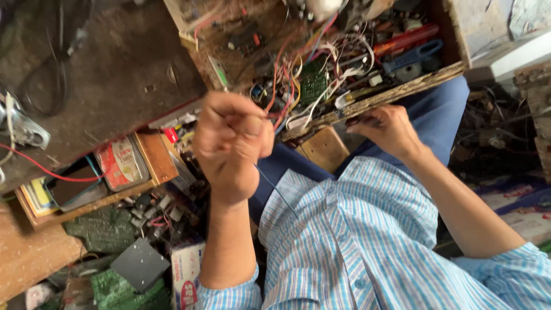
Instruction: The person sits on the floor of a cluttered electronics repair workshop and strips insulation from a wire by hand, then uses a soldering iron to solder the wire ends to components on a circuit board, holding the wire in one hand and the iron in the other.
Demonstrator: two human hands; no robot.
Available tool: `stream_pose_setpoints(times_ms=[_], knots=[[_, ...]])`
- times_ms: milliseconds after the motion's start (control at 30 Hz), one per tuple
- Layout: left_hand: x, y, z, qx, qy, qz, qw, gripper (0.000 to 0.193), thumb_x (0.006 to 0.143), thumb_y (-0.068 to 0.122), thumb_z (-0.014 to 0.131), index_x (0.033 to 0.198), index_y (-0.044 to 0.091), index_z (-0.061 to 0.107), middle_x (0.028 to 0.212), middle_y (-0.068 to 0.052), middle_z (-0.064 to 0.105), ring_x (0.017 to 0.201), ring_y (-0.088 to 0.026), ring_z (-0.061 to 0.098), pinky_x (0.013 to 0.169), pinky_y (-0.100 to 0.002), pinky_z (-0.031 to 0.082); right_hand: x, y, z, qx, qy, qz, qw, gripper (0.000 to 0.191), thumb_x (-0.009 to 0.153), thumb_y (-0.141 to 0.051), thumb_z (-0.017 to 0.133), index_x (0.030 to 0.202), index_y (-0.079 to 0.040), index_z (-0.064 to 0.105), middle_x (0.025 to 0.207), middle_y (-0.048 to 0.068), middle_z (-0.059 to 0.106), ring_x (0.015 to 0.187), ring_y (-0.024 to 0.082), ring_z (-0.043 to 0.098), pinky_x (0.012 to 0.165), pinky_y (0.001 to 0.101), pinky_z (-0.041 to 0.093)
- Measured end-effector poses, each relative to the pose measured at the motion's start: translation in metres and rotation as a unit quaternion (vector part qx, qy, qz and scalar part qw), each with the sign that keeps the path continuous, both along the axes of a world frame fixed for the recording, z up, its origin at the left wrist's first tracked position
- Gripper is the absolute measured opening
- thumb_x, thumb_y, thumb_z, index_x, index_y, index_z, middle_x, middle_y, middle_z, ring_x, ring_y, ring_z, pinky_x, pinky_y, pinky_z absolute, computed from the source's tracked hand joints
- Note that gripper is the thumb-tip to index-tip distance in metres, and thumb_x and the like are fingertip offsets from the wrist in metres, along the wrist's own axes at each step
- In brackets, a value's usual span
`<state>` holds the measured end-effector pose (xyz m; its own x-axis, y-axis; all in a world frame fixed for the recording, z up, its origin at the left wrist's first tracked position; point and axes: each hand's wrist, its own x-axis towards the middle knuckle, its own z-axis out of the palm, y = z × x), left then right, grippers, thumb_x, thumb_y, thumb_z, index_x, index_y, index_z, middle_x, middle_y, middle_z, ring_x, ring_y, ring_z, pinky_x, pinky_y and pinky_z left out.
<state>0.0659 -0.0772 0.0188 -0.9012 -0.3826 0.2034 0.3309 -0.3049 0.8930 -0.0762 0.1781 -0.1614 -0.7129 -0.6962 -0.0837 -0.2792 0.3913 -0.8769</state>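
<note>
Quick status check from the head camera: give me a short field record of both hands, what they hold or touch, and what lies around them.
left hand: left hand raised, fingers pinched shut on a thin dark wire that trails down over the striped shirt
right hand: right hand rests at the front edge of the wooden tray; whether it grips anything cannot be told
tray contents: green circuit board, tangled red, white and yellow wires, blue-handled tool
lower left: open wooden drawer holding a red and white tin; green boards below
</note>
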Motion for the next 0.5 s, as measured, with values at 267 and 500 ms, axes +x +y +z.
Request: stream_pose_setpoints(times_ms=[267, 500], knots=[[-0.021, 0.04, -0.039, -0.091, -0.142, -0.05, 0.984, 0.007, 0.109, 0.007, 0.06, 0.115, 0.002, 0.058, 0.088, 0.007, 0.053, 0.074, 0.001, 0.042, 0.063, -0.018, 0.033, -0.028, -0.051, -0.038, -0.065, 0.067, -0.06, 0.994, 0.038, 0.079, -0.02, 0.091, 0.103, 0.0, 0.069, 0.095, 0.016, 0.072, 0.083, 0.027, 0.071, 0.07, 0.0368, 0.058], [-0.023, 0.04, -0.039, -0.105, -0.121, -0.027, 0.987, 0.007, 0.109, 0.007, 0.059, 0.115, 0.003, 0.057, 0.092, 0.006, 0.056, 0.076, 0.001, 0.046, 0.066, -0.018, 0.037, -0.075, -0.106, -0.084, 0.078, 0.093, -0.026, 0.992, 0.045, 0.076, -0.02, 0.085, 0.113, -0.004, 0.065, 0.102, 0.016, 0.072, 0.08, 0.026, 0.066, 0.067, 0.0353, 0.053]])
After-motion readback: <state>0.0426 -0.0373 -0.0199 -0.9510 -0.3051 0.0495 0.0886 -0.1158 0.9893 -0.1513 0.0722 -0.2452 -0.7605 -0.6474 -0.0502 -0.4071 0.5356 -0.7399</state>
